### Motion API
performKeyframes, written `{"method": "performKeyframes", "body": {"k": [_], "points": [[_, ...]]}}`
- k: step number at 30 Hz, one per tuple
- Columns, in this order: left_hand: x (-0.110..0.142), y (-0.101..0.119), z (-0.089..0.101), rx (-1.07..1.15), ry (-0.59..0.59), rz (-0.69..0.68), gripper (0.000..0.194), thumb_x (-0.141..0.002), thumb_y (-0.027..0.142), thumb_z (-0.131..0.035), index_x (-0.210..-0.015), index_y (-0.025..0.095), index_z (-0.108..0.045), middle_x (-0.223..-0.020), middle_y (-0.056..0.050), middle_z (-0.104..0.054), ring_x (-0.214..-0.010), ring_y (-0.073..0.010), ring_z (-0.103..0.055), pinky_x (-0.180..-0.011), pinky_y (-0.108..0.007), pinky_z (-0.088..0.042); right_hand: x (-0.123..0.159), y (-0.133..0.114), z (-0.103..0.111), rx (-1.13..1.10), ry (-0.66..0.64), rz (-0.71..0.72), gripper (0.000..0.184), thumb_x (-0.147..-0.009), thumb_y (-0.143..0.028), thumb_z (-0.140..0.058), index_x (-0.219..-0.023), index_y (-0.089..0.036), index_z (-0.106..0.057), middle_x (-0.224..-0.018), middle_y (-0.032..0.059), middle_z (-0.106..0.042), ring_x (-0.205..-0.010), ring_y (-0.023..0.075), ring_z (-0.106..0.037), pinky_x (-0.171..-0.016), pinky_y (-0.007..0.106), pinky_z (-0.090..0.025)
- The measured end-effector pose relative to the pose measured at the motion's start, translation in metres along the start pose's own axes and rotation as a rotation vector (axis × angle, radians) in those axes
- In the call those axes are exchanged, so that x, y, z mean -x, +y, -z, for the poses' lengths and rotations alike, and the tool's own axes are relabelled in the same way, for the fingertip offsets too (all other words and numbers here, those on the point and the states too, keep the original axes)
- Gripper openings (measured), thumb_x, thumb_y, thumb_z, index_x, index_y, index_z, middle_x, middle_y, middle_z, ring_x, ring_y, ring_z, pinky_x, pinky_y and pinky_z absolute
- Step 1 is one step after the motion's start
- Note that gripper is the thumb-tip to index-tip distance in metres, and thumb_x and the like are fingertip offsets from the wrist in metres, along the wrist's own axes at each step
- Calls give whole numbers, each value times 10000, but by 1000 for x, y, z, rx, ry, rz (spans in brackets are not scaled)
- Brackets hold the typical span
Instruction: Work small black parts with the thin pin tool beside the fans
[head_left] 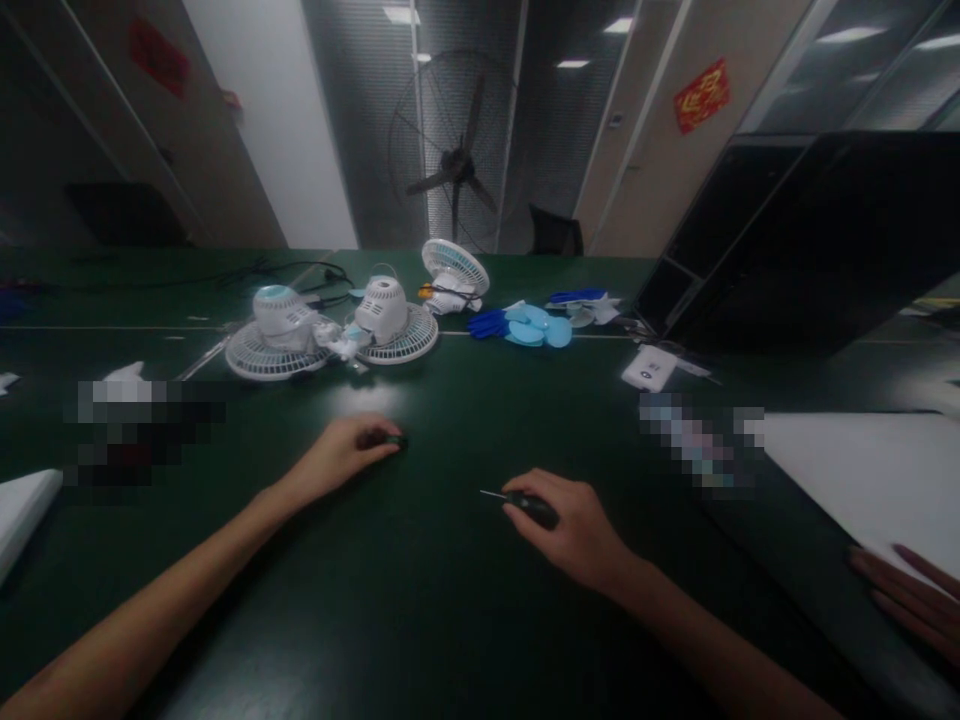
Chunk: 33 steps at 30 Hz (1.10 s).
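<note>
My left hand (352,447) is over the green table, left of the middle. Its thumb and fingertips close on a small dark object (397,440) whose kind I cannot make out. To the right and nearer to me, my right hand (574,520) is wrapped round a small screwdriver (534,508) with a dark handle. The thin metal shaft points left, toward my left hand, and its tip touches nothing visible. Beyond my left hand lie a white fan head (277,335) and a second white fan head (386,320), both grille down.
A third fan (454,275) lies farther back, beside blue fan blades (536,327). At right are a white box (649,368), a large black monitor (817,240) and a white board (870,470). Another person's hand (911,595) rests at the right edge. Black cables (300,270) run at back left.
</note>
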<state>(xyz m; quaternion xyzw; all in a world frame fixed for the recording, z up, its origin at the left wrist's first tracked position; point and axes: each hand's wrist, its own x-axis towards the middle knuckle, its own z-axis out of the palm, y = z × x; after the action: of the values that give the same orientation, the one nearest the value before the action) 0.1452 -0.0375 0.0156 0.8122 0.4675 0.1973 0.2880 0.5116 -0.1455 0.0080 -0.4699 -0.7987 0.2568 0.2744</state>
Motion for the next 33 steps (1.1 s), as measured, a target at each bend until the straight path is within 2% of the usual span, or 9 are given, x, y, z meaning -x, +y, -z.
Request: {"method": "performKeyframes", "body": {"k": [4, 7, 15, 23, 33], "points": [[11, 54, -56, 103, -114, -168, 170, -960, 303, -702, -1116, 242, -732, -1104, -32, -712, -987, -196, -649, -879, -326, -502, 1, -5, 0, 82, -50, 58, 164, -1005, -292, -646, -1155, -253, -699, -1012, 7, -720, -836, 172, -679, -756, 303, -498], [17, 70, -76, 110, -139, -207, 150, -957, 263, -719, -1106, 247, -720, -1072, -22, -704, -984, -197, -633, -889, -337, -481, 1, -7, -1, 114, -58, 73, 161, -996, -278, -644, -1141, -250, -707, -983, 7, -717, -786, 163, -666, -718, 292, -479], [18, 70, -75, 101, -142, -209, 138, -964, 275, -722, -1098, 240, -715, -1031, -24, -694, -951, -202, -622, -875, -348, -462, 1, -8, -2, 116, -67, 96, 173, -999, -267, -633, -1154, -241, -706, -988, 21, -712, -779, 160, -654, -703, 291, -474], [18, 69, -77, 105, -136, -277, 161, -977, 349, -713, -1091, 236, -725, -1051, -41, -716, -988, -222, -632, -898, -368, -460, 2, -9, -6, 158, -110, 108, 182, -1021, -266, -629, -1192, -251, -687, -1009, 15, -696, -789, 162, -657, -678, 294, -460], [15, 68, -75, 152, -143, -239, 165, -942, 331, -758, -1062, 219, -736, -1024, -36, -708, -954, -207, -629, -868, -336, -460, -1, -6, -9, 189, -149, 144, 186, -1090, -313, -563, -1255, -263, -634, -1074, 19, -671, -857, 169, -662, -701, 282, -461]]}}
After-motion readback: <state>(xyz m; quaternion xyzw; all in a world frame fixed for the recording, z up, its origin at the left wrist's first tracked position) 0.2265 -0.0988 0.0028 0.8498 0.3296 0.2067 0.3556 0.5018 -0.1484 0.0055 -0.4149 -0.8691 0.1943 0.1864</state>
